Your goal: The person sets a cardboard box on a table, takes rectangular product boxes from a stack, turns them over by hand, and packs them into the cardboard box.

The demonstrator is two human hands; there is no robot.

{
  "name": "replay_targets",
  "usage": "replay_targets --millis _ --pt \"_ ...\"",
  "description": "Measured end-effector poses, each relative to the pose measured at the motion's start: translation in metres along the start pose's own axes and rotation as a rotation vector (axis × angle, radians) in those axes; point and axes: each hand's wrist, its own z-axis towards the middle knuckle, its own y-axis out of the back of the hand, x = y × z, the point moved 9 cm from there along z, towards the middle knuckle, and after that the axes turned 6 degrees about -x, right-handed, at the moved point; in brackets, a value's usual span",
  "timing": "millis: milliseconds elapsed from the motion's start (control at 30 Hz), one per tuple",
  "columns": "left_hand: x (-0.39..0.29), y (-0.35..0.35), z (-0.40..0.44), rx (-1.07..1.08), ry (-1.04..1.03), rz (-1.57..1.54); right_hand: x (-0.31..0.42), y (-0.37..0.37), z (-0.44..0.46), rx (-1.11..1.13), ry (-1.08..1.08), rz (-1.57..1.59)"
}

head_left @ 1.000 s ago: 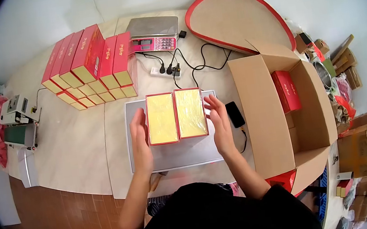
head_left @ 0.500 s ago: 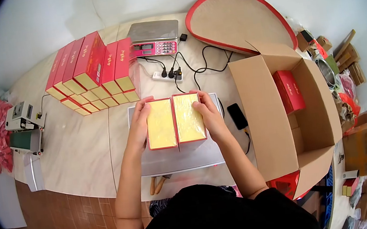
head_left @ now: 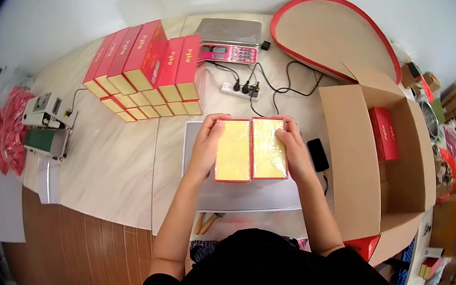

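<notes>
Two red boxes with yellow faces are held side by side over a grey board on the table, a left box (head_left: 233,152) and a right box (head_left: 269,151). Their yellow faces point up, and the right one glints as if wrapped in clear film. My left hand (head_left: 205,151) grips the outer side of the left box, its thumb on the top edge. On the opposite side my right hand (head_left: 295,150) presses the right box, thumb over its yellow face. Part of the grey board (head_left: 236,199) shows below; whether the boxes touch it I cannot tell.
Similar red boxes stand in a stack (head_left: 141,67) at the back left. An open carton (head_left: 352,154) to the right holds a red box (head_left: 384,133). Behind are a scale (head_left: 230,34), a power strip (head_left: 241,91) with cables, and a red-rimmed tray (head_left: 335,34). A phone (head_left: 318,155) lies beside the board.
The camera view has turned, so the table and its contents appear further right. Both hands keep hold of the two boxes, which now look slightly rotated in the view.
</notes>
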Motion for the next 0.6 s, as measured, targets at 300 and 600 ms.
replay_targets --millis 300,600 --pt "-0.004 0.003 -0.001 -0.024 -0.057 0.061 -0.005 -0.002 0.004 0.047 0.005 0.060" --pt "0.023 0.022 0.009 -0.069 0.061 -0.037 -0.004 0.008 0.009 0.057 0.089 -0.092"
